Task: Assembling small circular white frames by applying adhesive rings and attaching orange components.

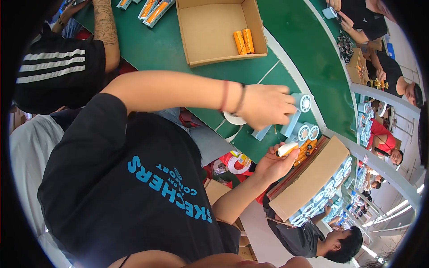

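Note:
My right hand [275, 164] grips an orange cylindrical battery [287, 149] with a white end, held between thumb and fingers. My left hand [268, 107], slightly blurred, reaches across the green table with bent fingers. Its fingertips are at a light-blue cylinder [303, 103] with a round, spoked end; I cannot tell whether they grip it. Two more light-blue cylinders [303, 132] sit close by, and a light-blue piece [261, 134] lies below my left hand. Beside my right hand, several orange batteries [307, 151] with dark leads are gathered against a cardboard box.
An open cardboard box [205, 31] at the far side holds two orange batteries [243, 41]. Another box [308, 178] at the right stands near many light-blue cylinders [324, 196]. A white roll [234, 119] is under my left wrist. Co-workers sit at left and right.

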The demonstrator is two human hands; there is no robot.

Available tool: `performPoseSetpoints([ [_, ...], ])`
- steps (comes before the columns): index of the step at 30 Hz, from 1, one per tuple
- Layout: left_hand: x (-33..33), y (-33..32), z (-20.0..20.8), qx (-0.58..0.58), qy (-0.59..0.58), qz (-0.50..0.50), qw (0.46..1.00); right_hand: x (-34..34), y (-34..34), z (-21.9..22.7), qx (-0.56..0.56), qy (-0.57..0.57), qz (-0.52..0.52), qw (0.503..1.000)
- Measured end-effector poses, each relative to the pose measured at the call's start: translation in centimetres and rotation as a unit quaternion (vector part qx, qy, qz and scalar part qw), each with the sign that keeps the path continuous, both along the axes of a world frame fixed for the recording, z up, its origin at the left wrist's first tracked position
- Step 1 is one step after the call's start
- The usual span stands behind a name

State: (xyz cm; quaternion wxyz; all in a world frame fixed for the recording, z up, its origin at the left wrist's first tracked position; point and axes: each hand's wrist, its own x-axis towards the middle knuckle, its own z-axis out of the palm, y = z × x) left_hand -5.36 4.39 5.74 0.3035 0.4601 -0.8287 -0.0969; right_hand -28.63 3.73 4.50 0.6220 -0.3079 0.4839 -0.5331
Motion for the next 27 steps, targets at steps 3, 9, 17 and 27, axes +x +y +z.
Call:
performPoseSetpoints([
  [3, 1.5, 5.4, 0.0, 0.095, -0.059, 0.040, 0.993, -0.7, 0.7, 0.2, -0.010, 0.013, 0.017, 1.000],
  [9, 1.9, 9.1, -2.5, 0.074, -0.103, 0.126, 0.984, 0.9, 2.5, 0.6, -0.024, 0.051, 0.020, 0.998],
  [17, 0.3, 11.1, -2.5, 0.136, 0.145, 0.165, 0.966, 5.9, 4.3, 1.2, -0.193, 0.135, -0.080, 0.969],
  [27, -0.4, 11.9, -0.6, 0.027, 0.098, 0.176, 0.979, 6.8, 4.8, 0.2, -0.312, 0.257, -0.099, 0.909],
])
